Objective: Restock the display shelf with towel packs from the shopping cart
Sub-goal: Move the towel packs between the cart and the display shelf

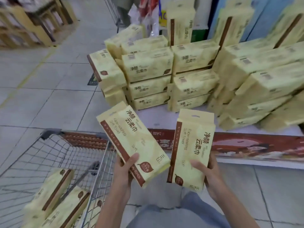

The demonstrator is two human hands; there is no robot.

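A low display shelf (164,120) carries stacks of yellow towel packs (148,68), some standing upright at the back. A wire shopping cart (65,153) sits lower left (more packs (54,195) lie inside). Above the cart's edge, the left hand (123,173) grips one pack, the left pack (131,142), thumb across its face. The right hand (209,175) grips the right pack (190,150) just before the shelf.

Low white display shelf (156,118) under stacked yellow towel packs (148,68)
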